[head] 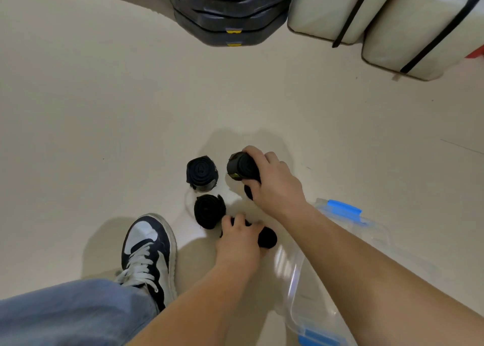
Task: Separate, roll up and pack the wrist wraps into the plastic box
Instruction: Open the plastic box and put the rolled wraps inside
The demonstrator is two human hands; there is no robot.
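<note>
Nearest the lens, at 7 o'clock, was a leg in blue jeans [65,317], and just beyond it a black-and-white laced sneaker [149,254] planted on the pale floor [104,110].

Right of the shoe, just below frame centre, two rolled black wrist wraps stood on end on the floor. The farther roll [201,173] showed its spiral face upward. The nearer roll [209,210] lay just at its 6 o'clock, the two close but apart. Neither was touched by a hand.

The left hand [239,241], at the nearer roll's 4 o'clock, was curled over and grasping a third black roll [267,237], whose end protruded to the right of the fingers.

The right hand [275,183], at the farther roll's 3 o'clock, clasped a fourth roll [241,166], thumb on one side and fingers on the other. A small yellowish mark showed on that roll and could not be read.

The clear plastic box [293,288] lay at 5 o'clock under the right forearm, with one blue latch [343,208] on its far end and another [317,339] on its near end. No wrap could be seen in it.

At 12 o'clock stood stacked black weight plates [230,13] bearing yellow markings, too cropped to read. At 1 to 2 o'clock lay cream pads [408,31] crossed by black straps.
</note>
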